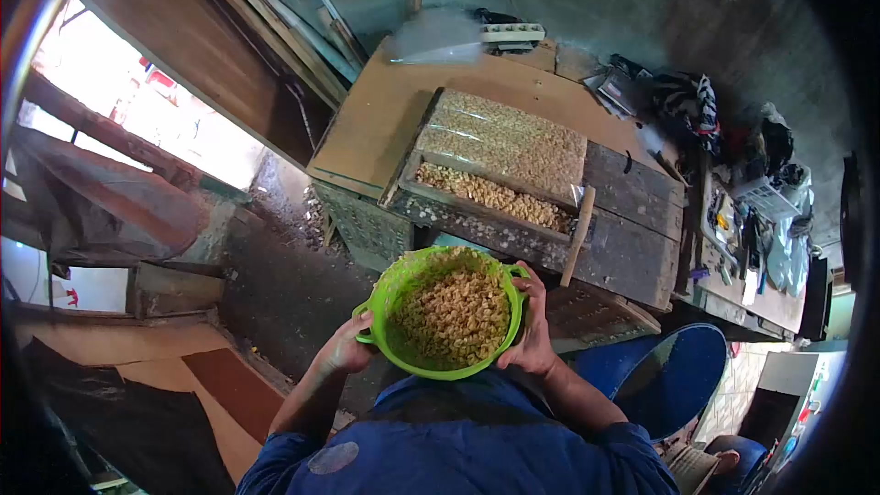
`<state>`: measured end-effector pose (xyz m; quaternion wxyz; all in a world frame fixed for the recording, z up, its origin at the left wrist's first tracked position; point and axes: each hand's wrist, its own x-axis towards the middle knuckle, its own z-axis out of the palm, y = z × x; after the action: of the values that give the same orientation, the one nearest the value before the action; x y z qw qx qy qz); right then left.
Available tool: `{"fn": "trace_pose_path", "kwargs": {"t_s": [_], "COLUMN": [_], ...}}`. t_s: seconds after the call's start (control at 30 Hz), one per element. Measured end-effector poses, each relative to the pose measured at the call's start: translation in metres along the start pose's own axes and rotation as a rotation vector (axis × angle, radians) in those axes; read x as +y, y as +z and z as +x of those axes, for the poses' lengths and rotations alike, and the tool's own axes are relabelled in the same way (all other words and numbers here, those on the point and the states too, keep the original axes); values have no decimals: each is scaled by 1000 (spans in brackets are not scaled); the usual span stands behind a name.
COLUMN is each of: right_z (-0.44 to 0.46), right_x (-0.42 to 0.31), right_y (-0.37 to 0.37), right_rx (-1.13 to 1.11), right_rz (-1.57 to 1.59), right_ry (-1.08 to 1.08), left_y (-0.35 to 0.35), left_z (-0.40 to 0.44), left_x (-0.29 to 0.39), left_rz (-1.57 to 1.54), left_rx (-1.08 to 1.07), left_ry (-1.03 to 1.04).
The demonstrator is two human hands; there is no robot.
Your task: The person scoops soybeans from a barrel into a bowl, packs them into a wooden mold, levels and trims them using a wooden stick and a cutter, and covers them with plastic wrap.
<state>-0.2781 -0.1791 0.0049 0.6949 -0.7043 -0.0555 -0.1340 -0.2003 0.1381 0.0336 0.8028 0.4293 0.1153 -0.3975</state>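
Observation:
A bright green plastic bowl (378, 309) with side handles is held in front of my body. Inside lies a clumpy golden-brown mix (449, 316) of what look like puffed grains or nuts; bits of it stick to the inner wall. My left hand (350, 344) grips the left handle, thumb on top. On the other side, my right hand (533, 325) is closed around the right handle and rim. Just beyond the bowl is a wooden frame (477, 236) filled with similar mix, mostly covered by a clear plastic sheet (504, 137). A wooden stick (579, 236) rests across the frame's right end.
The frame lies on a worn wooden table (632, 188) with a brown board (376, 119) behind. A blue barrel (674, 380) stands close by my right arm. Cluttered goods (761, 192) fill the right side. Planks (266, 23) lean at back left, near a bright opening (137, 101).

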Motion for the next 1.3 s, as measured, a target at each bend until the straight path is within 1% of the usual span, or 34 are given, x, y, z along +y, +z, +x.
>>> {"fn": "trace_pose_path", "kwargs": {"t_s": [0.07,0.1,0.13,0.17,0.2,0.27,0.3,0.37,0.4,0.43,0.5,0.53,0.57,0.63,0.7,0.73,0.83,0.87,0.9,0.97,1.0,1.07,1.1,1.13,1.17,1.23,1.3], "right_z": [2,10,15,19,24,33,38,43,48,53,61,69,73,77,83,86,98,101,104,106,111,110,108,114,111,108,112], "right_x": [7,5,3,-2,-6,-10,-11,-9,-9,-10,-9,-7,-5,1,10,7,8,10,12,15,14,17,18,11,12,20,24], "right_y": [-4,-6,-4,1,4,8,9,13,16,20,35,40,44,55,68,69,80,82,83,84,90,91,92,92,93,90,82], "right_rx": [24,48,50,138,225,256,289,263,275,291,347,377,401,442,583,572,600,576,587,579,629,649,662,696,700,635,592], "right_rz": [47,66,73,183,289,315,347,330,280,227,244,242,237,170,200,118,113,200,195,261,197,128,63,117,120,47,21], "right_ry": [10,8,13,59,105,157,199,246,262,278,269,179,93,152,63,177,178,113,119,218,194,165,136,260,263,199,166], "left_y": [11,18,22,23,20,4,7,8,3,-3,-12,-10,-8,2,-8,-7,-19,-24,-28,-35,-33,-24,-28,-38,-51,-43,-19], "left_z": [2,3,3,3,7,17,19,25,34,41,53,58,63,72,83,88,100,106,113,128,126,120,124,131,140,150,128], "left_x": [1,4,6,6,5,-4,-1,4,9,13,24,31,36,55,62,70,83,86,88,92,98,110,107,100,92,104,116], "left_rz": [118,124,119,110,108,231,227,267,331,325,413,413,401,302,318,307,241,193,192,155,157,215,214,214,216,275,178], "left_rx": [23,29,-24,-77,-71,13,16,-47,-116,-123,-160,-123,-136,-192,-177,-166,-185,-205,-210,-234,-239,-232,-232,-219,-205,-225,-255], "left_ry": [88,89,115,136,129,104,100,203,217,207,193,159,150,161,155,150,101,69,57,-29,-38,35,27,-10,-44,-110,18]}}
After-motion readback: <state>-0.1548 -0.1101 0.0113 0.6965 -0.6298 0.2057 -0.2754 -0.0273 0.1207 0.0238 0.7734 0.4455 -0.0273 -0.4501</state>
